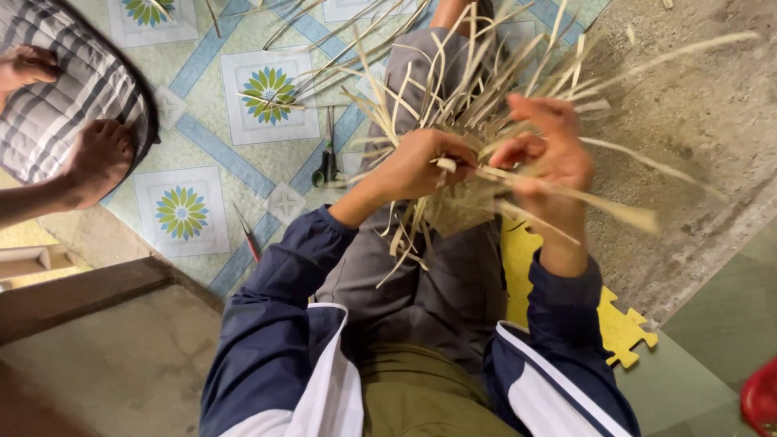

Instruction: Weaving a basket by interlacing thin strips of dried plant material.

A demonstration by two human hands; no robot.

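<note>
My left hand [421,166] is curled tight around a bundle of pale, flat straw strips [486,89] over my lap; my right hand [542,158] pinches 1 strip. 1 pair of scissors [326,162] lies on the tiled floor [202,129].

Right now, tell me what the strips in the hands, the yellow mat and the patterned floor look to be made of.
Strips: pale, thin, stiff slivers with a matte tan look, probably split bamboo or cane; both hands work them.
Yellow mat: likely foam, going by its jigsaw-cut edge and soft matte surface.
Floor: seems glazed ceramic tile, with repeating printed flower squares and a slight sheen.
</note>
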